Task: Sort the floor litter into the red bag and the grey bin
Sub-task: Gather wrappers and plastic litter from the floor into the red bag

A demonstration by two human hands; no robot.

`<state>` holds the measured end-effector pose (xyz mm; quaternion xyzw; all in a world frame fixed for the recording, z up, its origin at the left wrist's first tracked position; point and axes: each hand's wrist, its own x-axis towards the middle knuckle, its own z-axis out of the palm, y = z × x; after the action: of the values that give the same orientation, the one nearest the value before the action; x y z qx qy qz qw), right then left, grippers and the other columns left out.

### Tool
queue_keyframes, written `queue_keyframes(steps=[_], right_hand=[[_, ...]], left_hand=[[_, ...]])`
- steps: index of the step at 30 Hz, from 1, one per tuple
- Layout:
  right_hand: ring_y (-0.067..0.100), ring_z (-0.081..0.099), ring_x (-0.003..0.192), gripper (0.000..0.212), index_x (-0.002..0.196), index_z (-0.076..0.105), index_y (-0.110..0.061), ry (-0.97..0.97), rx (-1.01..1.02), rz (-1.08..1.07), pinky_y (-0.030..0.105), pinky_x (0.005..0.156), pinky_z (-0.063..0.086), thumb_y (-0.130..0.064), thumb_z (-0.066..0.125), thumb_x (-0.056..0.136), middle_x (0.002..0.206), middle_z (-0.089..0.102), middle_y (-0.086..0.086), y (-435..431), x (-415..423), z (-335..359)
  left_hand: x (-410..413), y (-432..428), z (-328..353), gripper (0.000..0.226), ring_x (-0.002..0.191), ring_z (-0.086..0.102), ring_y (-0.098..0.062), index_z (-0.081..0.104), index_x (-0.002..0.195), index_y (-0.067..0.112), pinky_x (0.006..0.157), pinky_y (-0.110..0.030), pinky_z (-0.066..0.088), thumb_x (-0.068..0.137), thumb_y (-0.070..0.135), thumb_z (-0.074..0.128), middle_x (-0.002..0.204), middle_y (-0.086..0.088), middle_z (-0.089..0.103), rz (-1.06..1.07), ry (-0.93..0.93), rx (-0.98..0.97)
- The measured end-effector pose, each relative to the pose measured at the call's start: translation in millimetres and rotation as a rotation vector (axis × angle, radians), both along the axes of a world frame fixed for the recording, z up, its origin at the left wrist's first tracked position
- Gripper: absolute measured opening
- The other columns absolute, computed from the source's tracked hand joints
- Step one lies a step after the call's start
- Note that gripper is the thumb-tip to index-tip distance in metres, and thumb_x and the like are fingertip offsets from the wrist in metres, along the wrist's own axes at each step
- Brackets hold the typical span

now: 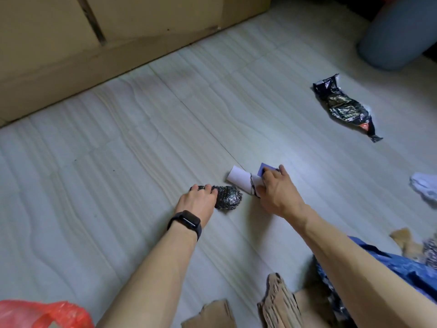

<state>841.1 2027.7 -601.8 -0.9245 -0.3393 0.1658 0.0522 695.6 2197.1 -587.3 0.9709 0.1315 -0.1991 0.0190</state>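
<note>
Red bag (42,313) cut off near left, grey bin (397,36) cropped far right; contents unseen. Foil wad (229,198) clutched by left hand (197,201), paper roll (238,178) by right hand (279,192).

Floor (118,174) layout, clock centred on the two hands, 12 pointing away from the person.

- Left hand (196,202): fingers curled over the 9 o'clock end of the wrapper ball (228,197).
- Right hand (276,192): at the ball's 3 o'clock, gripping the paper roll (238,178). Roll and ball lie just beside each other; contact unclear.
- Long wrapper (345,107): 2 o'clock, well apart.
- Bin (397,31): 1 o'clock, beyond the long wrapper.
- Furniture base (94,43): spans 10 to 12.
- Bag (42,314): 7 o'clock.
- Cardboard scraps (281,301): 6 o'clock.
- Tissue wad (423,185): 3 o'clock.
- Plastic sheet (413,263): 5 o'clock, beneath the right forearm.
</note>
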Motion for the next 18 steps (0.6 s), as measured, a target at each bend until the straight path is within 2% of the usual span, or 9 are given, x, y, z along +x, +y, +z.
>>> queue_keyframes(steps=[2,4,7,9,11,13,15,17,18], right_hand=[[0.043,0.050,0.094,0.036,0.089,0.058,0.003,0.037,-0.007,-0.051,0.050,0.085,0.044,-0.028,0.040,0.086,0.095,0.057,0.023,-19.0,-20.6,-1.0],[0.042,0.049,0.104,0.031,0.096,0.059,0.005,0.072,0.001,-0.096,0.045,0.088,0.046,-0.023,0.052,0.084,0.107,0.057,0.022,-42.5,-43.7,-3.3],[0.044,0.046,0.118,0.037,0.103,0.061,0.006,0.114,-0.027,-0.117,0.039,0.100,0.038,-0.025,0.050,0.087,0.126,0.054,0.020,-67.4,-69.2,-2.5],[0.044,0.040,0.122,0.038,0.109,0.058,0.007,0.129,-0.055,-0.114,0.038,0.103,0.034,-0.026,0.052,0.091,0.141,0.041,0.021,-73.1,-76.6,0.4],[0.043,0.037,0.124,0.048,0.113,0.057,0.005,0.126,-0.100,-0.103,0.039,0.104,0.034,-0.036,0.047,0.090,0.151,0.027,0.018,-70.1,-72.9,4.6],[0.038,0.035,0.122,0.045,0.108,0.059,-0.005,0.159,-0.143,-0.136,0.039,0.097,0.039,-0.042,0.045,0.088,0.147,0.029,0.011,-62.1,-63.1,10.2],[0.032,0.035,0.116,0.038,0.102,0.060,-0.014,0.217,-0.198,-0.191,0.040,0.092,0.041,-0.042,0.047,0.081,0.130,0.035,0.009,-53.4,-54.3,16.3],[0.032,0.034,0.114,0.045,0.108,0.060,-0.017,0.240,-0.249,-0.233,0.040,0.093,0.041,-0.038,0.045,0.071,0.120,0.038,0.010,-50.3,-53.6,18.5],[0.034,0.035,0.113,0.045,0.110,0.059,-0.015,0.235,-0.237,-0.252,0.039,0.093,0.041,-0.036,0.046,0.072,0.119,0.039,0.012,-52.3,-57.7,15.9]], left_hand=[[3.3,5.4,3.7,0.042,0.116,0.057,-0.028,0.047,0.134,0.018,0.083,-0.037,0.049,0.096,0.002,0.036,0.129,-0.003,0.055,-0.021,-0.002,0.034],[0.4,11.8,4.0,0.038,0.111,0.062,-0.030,0.051,0.129,0.017,0.081,-0.037,0.050,0.096,0.004,0.038,0.121,-0.006,0.062,-0.023,0.004,0.073],[-13.5,12.2,3.7,0.036,0.107,0.064,-0.031,0.054,0.126,0.017,0.079,-0.036,0.050,0.097,0.006,0.037,0.115,-0.009,0.065,-0.022,0.041,0.129],[-24.0,7.6,5.7,0.034,0.105,0.064,-0.032,0.056,0.125,0.020,0.077,-0.036,0.048,0.097,0.009,0.039,0.113,-0.010,0.064,-0.006,0.064,0.125],[-28.8,7.3,8.6,0.034,0.103,0.064,-0.031,0.060,0.121,0.026,0.074,-0.035,0.048,0.095,0.012,0.043,0.110,-0.008,0.065,0.009,0.076,0.116],[-28.4,7.8,13.5,0.035,0.103,0.065,-0.030,0.063,0.120,0.029,0.075,-0.034,0.048,0.094,0.013,0.046,0.111,-0.006,0.066,0.009,0.099,0.130],[-26.9,9.3,20.2,0.036,0.105,0.065,-0.030,0.063,0.121,0.028,0.076,-0.034,0.049,0.093,0.013,0.048,0.114,-0.006,0.066,-0.011,0.120,0.169],[-26.0,11.4,30.5,0.036,0.104,0.065,-0.030,0.064,0.120,0.028,0.075,-0.034,0.049,0.092,0.012,0.049,0.114,-0.007,0.066,-0.033,0.115,0.205],[-27.2,13.0,36.0,0.037,0.104,0.065,-0.031,0.064,0.120,0.029,0.074,-0.034,0.048,0.091,0.012,0.049,0.113,-0.007,0.067,-0.044,0.100,0.217]])
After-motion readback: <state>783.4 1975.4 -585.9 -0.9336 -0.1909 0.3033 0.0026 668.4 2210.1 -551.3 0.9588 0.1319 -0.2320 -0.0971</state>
